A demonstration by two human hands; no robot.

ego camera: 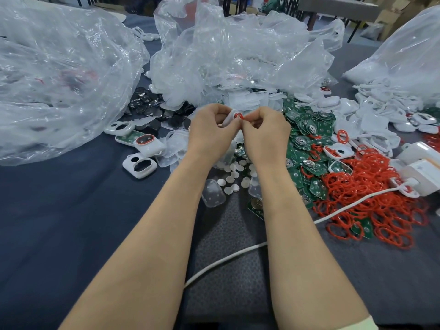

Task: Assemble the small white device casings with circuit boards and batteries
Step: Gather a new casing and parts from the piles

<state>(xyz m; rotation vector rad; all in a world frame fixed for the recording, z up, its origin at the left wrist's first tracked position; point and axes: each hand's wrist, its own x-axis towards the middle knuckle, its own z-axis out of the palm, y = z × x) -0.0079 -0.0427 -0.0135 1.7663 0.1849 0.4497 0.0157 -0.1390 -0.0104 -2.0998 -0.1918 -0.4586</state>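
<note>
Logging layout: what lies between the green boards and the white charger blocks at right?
Head view: a heap of red rings fills the stretch between boards and chargers.

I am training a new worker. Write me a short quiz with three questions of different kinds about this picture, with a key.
1. True or false: the left hand and right hand hold one white casing together.
2. What colour is the ring being fitted? A red, B blue, C yellow.
3. Fill in: the green circuit boards lie to the ___ of the hands.

Key: 1 true; 2 A; 3 right.
</note>
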